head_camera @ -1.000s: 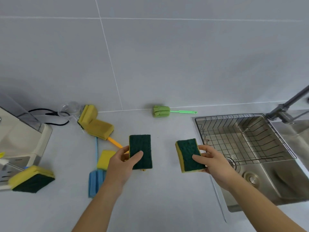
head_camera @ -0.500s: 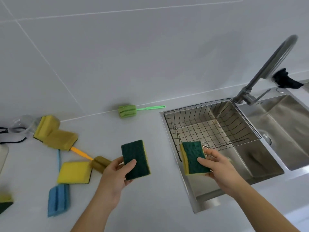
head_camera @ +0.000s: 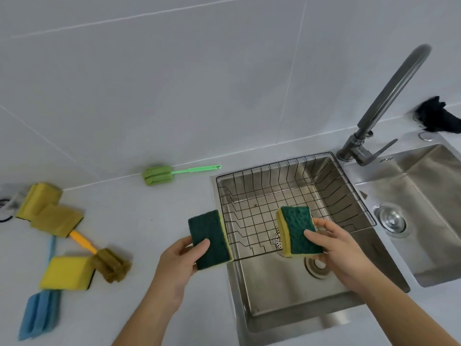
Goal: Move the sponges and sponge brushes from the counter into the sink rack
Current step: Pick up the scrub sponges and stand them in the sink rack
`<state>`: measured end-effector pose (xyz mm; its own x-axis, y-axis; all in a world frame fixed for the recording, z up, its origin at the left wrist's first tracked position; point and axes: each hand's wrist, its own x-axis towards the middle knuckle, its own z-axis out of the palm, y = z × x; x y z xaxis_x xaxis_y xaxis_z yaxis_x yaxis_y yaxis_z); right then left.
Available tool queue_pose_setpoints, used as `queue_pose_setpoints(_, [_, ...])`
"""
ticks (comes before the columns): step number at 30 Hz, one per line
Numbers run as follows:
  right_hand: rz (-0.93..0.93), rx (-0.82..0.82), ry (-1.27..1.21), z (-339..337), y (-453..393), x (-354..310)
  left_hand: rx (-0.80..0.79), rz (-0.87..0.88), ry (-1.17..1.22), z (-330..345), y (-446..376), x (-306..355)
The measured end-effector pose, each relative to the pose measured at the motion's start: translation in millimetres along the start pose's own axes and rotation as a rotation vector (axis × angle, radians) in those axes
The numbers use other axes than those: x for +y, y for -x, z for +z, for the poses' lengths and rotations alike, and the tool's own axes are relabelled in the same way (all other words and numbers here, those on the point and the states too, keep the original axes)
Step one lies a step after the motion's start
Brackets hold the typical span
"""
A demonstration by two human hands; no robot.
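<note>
My left hand grips a green-and-yellow sponge at the left rim of the wire sink rack. My right hand holds a second green-and-yellow sponge above the rack's front edge. On the counter to the left lie a yellow sponge, a blue sponge brush, an orange-handled brown sponge brush, two dull yellow sponges and a green sponge brush by the wall.
The rack sits in the left steel sink basin. A tall faucet stands behind, with a second basin to its right. A black cloth lies at the far right. Cables show at the left edge.
Both hands have carried their sponges rightward; the right one now hangs over the rack, the left one reaches its rim. The view has shifted right toward the sink.
</note>
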<state>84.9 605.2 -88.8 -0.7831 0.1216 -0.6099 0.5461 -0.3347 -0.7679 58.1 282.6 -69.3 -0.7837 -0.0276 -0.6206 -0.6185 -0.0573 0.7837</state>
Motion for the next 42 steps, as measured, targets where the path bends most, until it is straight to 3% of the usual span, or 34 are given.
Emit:
queue_pose_setpoints(8, [-0.012,0.030,0.092,-33.5,-54.6,-22.0,0.036,-0.012,-0.074,71.1,-37.7,1.1])
queue_pose_setpoints(21, [0.038,0.093,0.340,-31.5,-157.3,-30.9,0.083,-0.012,-0.277,149.9,-113.8,0.0])
queue_pose_setpoints(32, [0.059,0.124,0.519,-23.3,-199.1,-6.6,0.111,-0.068,-0.496,171.6,-164.9,-17.8])
queue_pose_setpoints(42, [-0.095,0.106,0.872,-28.6,-191.9,-9.8,0.076,-0.001,-0.652,167.6,-167.0,-22.8])
